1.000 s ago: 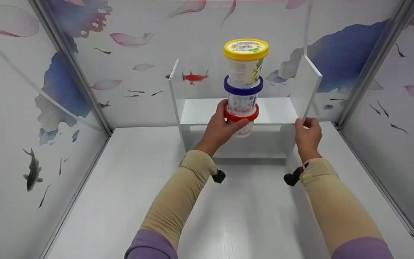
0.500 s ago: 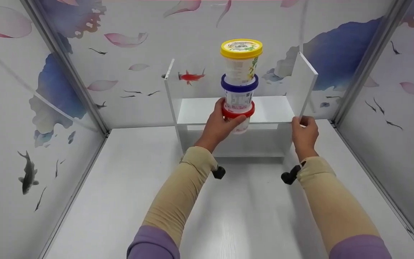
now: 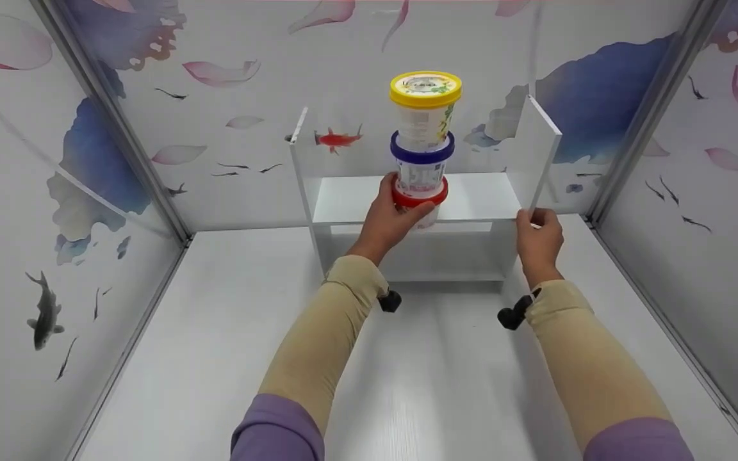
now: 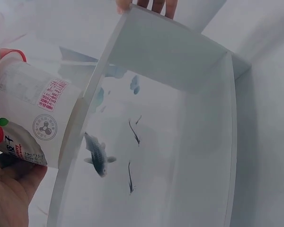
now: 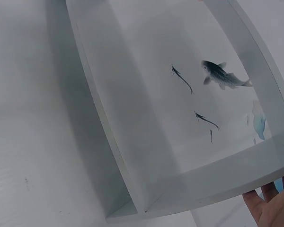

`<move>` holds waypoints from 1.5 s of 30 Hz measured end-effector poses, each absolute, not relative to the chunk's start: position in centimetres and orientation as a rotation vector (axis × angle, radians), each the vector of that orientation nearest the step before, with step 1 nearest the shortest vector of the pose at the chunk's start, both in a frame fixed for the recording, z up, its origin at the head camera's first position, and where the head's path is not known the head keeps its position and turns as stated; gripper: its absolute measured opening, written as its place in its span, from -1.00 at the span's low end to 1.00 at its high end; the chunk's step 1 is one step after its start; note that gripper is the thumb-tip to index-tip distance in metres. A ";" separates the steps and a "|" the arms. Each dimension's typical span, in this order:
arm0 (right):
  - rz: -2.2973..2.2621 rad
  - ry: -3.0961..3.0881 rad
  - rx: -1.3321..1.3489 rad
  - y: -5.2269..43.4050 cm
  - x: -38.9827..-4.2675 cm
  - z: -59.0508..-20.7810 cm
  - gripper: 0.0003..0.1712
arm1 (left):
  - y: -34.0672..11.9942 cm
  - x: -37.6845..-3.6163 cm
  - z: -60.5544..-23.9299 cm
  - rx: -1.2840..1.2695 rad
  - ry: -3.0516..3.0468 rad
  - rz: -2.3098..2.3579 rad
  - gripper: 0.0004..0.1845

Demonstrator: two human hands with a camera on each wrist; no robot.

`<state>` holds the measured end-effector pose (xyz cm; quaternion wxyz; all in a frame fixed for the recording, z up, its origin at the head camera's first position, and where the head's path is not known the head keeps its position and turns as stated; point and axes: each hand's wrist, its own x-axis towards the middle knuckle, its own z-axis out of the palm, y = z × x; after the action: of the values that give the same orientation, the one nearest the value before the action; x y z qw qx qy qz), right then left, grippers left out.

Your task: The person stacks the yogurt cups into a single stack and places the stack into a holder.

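At centre frame, the left hand [image 3: 389,221] wraps its grip round the red-lidded tub [image 3: 421,206] under two stacked tubs [image 3: 423,134], all lidded. The right hand [image 3: 539,238] grips the shelf [image 3: 471,198] side at right.

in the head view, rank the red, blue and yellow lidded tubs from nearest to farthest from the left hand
1. Red-lidded tub, stack bottom, gripped by the left hand.
2. Blue-lidded tub, middle, just above.
3. Yellow-lidded tub, top.

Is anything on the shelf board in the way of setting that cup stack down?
Nothing visible. The shelf board is bare on both sides of the cup stack, which the left hand holds by the bottom cup over the board's front edge.
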<state>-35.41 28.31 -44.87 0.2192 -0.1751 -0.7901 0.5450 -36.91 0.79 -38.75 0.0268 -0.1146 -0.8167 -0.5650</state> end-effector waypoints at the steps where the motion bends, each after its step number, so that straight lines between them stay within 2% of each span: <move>1: 1.508 -2.187 -0.480 28.3 -35.4 -44.9 -0.45 | 0.9 -37.1 -38.7 -0.347 -2.527 -1.745 0.08; 25: 1.508 -2.171 -0.453 28.5 -35.4 -45.1 -0.48 | 3.0 -39.0 -37.5 0.097 -2.525 -2.007 0.07; 32: 1.466 -2.170 -0.449 28.6 -35.5 -45.2 -0.51 | 3.2 -39.0 -37.1 0.106 -2.553 -2.036 0.00; 45: 1.477 -2.182 -0.467 28.6 -35.5 -45.1 -0.50 | 3.4 -39.6 -37.0 0.169 -2.626 -2.003 0.02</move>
<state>-35.53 28.62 -45.11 0.2306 -0.1699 -0.7935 0.5370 -39.55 3.39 -36.97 -0.0826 0.0510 -0.7912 -0.6037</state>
